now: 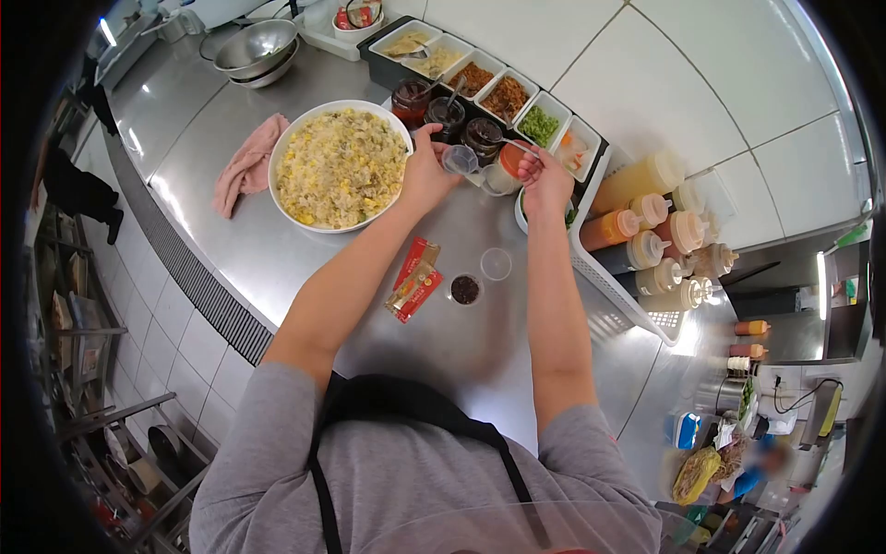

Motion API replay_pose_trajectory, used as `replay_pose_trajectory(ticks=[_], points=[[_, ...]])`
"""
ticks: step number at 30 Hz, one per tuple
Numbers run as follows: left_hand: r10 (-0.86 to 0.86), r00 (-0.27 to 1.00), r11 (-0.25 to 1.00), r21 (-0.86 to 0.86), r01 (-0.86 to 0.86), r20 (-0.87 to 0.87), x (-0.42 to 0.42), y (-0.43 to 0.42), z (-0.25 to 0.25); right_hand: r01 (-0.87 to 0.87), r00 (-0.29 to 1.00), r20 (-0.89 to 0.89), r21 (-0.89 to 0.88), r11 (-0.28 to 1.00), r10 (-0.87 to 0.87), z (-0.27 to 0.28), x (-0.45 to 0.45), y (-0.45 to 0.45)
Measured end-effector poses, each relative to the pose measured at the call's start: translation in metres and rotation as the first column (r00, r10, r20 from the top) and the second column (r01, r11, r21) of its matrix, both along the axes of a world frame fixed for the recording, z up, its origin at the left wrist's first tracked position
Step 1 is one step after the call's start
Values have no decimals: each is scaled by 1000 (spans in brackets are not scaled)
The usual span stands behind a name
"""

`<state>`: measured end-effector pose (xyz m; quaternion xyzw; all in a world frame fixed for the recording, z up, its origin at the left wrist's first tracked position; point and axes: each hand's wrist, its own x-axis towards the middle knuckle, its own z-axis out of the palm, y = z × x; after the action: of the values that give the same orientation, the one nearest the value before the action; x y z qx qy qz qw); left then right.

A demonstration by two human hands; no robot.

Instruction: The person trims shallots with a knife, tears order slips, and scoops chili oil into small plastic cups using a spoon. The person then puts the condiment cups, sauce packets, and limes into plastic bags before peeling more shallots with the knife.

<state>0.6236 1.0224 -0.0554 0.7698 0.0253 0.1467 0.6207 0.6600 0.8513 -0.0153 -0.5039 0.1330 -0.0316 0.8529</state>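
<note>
Clear cup (460, 159) near the wall-side edge of the table (369, 355), just in front of the dark jars (445, 113). Left hand (430, 175) nearer, cup at its right; fingers partly curled, gripping the cup's side. Right hand (546, 185), right of the cup, fingers closed, pinching a thin metal handle (519, 146); long axis slants left and wallward. Far end of handle: cannot tell.

left hand (432, 174), holding clear cup (460, 160); right hand (548, 181), holding metal utensil (520, 146); on table (434, 346): red packets (415, 280), dark-filled cup (465, 290)
</note>
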Motion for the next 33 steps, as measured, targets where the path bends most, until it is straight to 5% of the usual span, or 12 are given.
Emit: replay_pose_trajectory(ticks=[5, 9, 11, 15, 19, 21, 25, 26, 27, 30, 31, 33], points=[[10, 998, 1000, 0, -10, 56, 2, 0, -5, -71, 997, 39, 5, 997, 71, 11, -16, -3], [-27, 999, 999, -22, 27, 18, 1, 2, 0, -161, 973, 95, -381, 910, 212, 16, -36, 21], [-37, 999, 999, -30, 37, 18, 0, 1, -2, 194, 803, 424, -851, 489, 419, 4, -38, 30], [-10, 1000, 999, 49, 10, 11, -1, 2, 2, 286, 746, 457, -877, 387, 484, 25, -52, 33], [-8, 1000, 998, 66, 6, 28, 1, 1, -2, 319, 752, 492, -854, 411, 439, 26, -50, 28], [-15, 1000, 997, 73, 14, 11, 0, 2, 0, 93, 932, 320, -665, 741, 170, 36, -48, 24], [-10, 1000, 994, 106, 10, -3, -3, 1, 6, 168, 920, 352, -753, 637, 173, 33, -18, 25], [-12, 1000, 994, 107, 12, 1, -3, 1, 7, 311, 874, 435, -843, 438, 216, 6, 5, 22], [-10, 1000, 995, 104, 11, -15, -3, 1, 7, 317, 872, 440, -841, 439, 215, 6, 6, 25], [-11, 999, 995, 95, 14, -34, 0, 3, 7, 32, 979, 171, -662, 749, 109, 13, 0, 41], [-20, 999, 996, 88, 24, -45, -1, 3, 6, 28, 979, 170, -662, 749, 113, 11, 0, 39], [-26, 999, 998, 65, 28, -34, -2, 3, 3, -18, 997, 66, -339, 941, 43, 7, -2, 27]])
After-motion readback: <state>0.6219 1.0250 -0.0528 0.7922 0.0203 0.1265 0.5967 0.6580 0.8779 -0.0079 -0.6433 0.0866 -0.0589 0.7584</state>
